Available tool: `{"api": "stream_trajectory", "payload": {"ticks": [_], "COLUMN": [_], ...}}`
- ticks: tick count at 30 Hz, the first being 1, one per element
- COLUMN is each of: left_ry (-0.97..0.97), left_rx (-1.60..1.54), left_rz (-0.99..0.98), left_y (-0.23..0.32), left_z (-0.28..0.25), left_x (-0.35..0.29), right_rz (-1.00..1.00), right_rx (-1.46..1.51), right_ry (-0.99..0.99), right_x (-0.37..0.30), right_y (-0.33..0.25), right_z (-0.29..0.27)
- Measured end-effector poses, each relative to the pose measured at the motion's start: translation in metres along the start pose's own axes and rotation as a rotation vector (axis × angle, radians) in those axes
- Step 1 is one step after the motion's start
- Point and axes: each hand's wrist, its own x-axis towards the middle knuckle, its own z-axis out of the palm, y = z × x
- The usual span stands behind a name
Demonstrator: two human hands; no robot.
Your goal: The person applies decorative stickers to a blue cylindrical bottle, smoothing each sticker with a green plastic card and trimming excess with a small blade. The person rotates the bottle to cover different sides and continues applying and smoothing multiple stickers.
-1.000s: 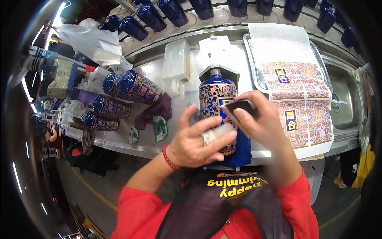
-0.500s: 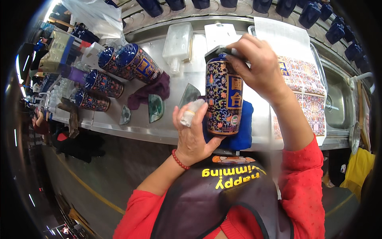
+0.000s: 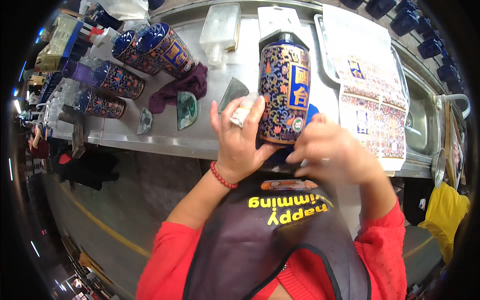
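A blue bottle with a colourful floral wrap and a blue-and-gold label panel lies tilted before me, its neck pointing away. My left hand grips its lower left side, the thumb under the base. White wrapping covers one finger of that hand. Beside the base on the right is my right hand, its fingers bent and smeared by motion. Whether anything is in them I cannot make out. Under the bottle, part of a blue cloth shows. A dark angular rest stands behind the neck.
Several finished-looking bottles lie at the left by a purple cloth. Green translucent scrapers are on the metal bench. A clear bottle-shaped block lies behind. Printed floral sheets lie right, beside a sink.
My right hand has come down from the bottle's neck to its base. My left hand keeps its grip. The whole view has shifted, so bench items appear higher.
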Motion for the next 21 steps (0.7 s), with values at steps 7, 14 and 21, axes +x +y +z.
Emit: {"api": "stream_trajectory", "payload": {"ticks": [7,14,21], "left_ry": [-0.05,-0.051,-0.021], "left_rx": [-0.011,-0.002,0.01], "left_rz": [-0.032,-0.036,-0.02], "left_y": [-0.001,0.011,0.004], "left_z": [-0.001,-0.009,-0.002], "left_x": [-0.002,0.001,-0.003], "right_rz": [-0.093,0.039,0.408], "right_rx": [-0.327,-0.518,0.066], "right_ry": [0.161,0.377,0.452], "right_x": [0.003,0.037,0.028], "right_y": [0.001,0.037,0.047], "right_z": [0.007,-0.016,-0.022]}}
